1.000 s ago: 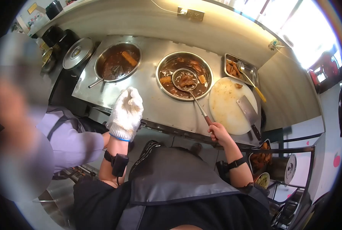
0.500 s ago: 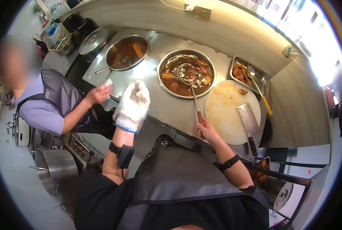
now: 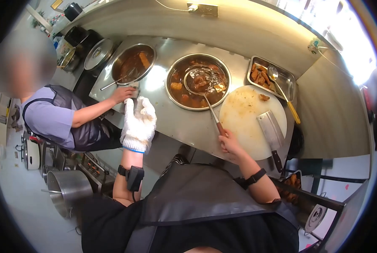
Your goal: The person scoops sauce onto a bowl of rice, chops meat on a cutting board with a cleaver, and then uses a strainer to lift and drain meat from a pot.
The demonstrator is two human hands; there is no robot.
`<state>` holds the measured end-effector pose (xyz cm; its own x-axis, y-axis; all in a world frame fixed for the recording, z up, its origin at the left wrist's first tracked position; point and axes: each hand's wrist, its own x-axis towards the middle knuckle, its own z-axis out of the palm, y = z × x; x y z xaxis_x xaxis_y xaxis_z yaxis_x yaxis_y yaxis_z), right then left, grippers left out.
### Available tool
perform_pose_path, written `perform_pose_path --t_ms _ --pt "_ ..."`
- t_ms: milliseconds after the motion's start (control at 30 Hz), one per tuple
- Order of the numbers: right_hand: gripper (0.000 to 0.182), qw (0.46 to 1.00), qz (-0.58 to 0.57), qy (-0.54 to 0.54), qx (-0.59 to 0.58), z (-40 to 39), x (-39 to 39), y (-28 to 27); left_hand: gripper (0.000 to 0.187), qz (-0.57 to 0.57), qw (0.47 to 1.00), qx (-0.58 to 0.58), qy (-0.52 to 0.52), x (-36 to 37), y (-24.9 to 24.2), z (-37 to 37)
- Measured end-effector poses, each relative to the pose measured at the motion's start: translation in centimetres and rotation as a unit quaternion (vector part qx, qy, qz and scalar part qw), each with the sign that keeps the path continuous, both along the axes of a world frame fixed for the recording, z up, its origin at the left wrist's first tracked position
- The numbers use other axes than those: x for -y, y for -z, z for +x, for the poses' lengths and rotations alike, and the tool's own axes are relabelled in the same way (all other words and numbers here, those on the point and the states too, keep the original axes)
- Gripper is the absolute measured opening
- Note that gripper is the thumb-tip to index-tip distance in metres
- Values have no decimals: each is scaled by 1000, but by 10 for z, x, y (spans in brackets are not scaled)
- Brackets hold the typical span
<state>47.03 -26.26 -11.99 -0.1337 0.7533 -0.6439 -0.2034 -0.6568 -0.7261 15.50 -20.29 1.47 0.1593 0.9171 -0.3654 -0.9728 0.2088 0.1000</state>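
Observation:
My right hand (image 3: 230,142) is closed round the brown handle of a skimmer (image 3: 214,113). The skimmer's round head rests in a steel pot (image 3: 168,89) of dark reddish-brown broth, with pieces of food in and around it. My left hand (image 3: 138,123), in a white glove, is raised in front of the counter edge with thumb and fingers apart and nothing visible in it. Right of the pot lies a round cutting board (image 3: 239,130), bearing a cleaver (image 3: 271,131) and a small brown piece of food (image 3: 264,97).
A co-worker's hand (image 3: 123,94) presses a greyish cloth (image 3: 134,88) on the steel counter (image 3: 161,120), close to my gloved fingers. Behind it stands a second broth pot (image 3: 113,69). A steel tray (image 3: 286,82) at right holds brown pieces and a yellow-handled spoon (image 3: 293,110).
The co-worker's hand has reached onto the counter with the cloth. My left hand has opened its fingers wider. The skimmer still sits in the pot, its contents now showing more clearly.

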Motion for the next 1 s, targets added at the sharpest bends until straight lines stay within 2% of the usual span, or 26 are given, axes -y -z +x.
perform_pose_path --t_ms 233,400,500,600,633,767,833,900,933,1000 --pt "28 998 15 30 45 13 -2 -25 37 30 999 21 33 -39 -4 -34" --pt "21 994 46 -16 93 -12 -15 -23 37 27 998 46 31 -56 -7 -34" --pt "23 995 36 -20 93 -16 -14 -28 35 32 997 44 58 -75 17 -42" --pt "28 998 30 -23 54 -5 -7 -38 32 26 995 74 62 -76 7 -40" --pt "28 998 26 -22 57 0 -5 -44 30 42 997 53 45 -75 7 -38" --pt "21 995 5 5 97 13 0 -57 28 42 997 41 43 -75 14 -45" --pt "19 994 10 6 106 14 -2 -57 27 -14 998 53 35 -71 16 -47" --pt "15 993 24 2 117 7 -5 -52 27 -12 998 48 27 -71 22 -50" --pt "15 993 24 1 117 2 -7 -49 27 -10 999 42 18 -69 21 -50" --pt "32 992 24 -27 124 -6 -9 -44 27 -13 999 33 20 -64 16 -51"
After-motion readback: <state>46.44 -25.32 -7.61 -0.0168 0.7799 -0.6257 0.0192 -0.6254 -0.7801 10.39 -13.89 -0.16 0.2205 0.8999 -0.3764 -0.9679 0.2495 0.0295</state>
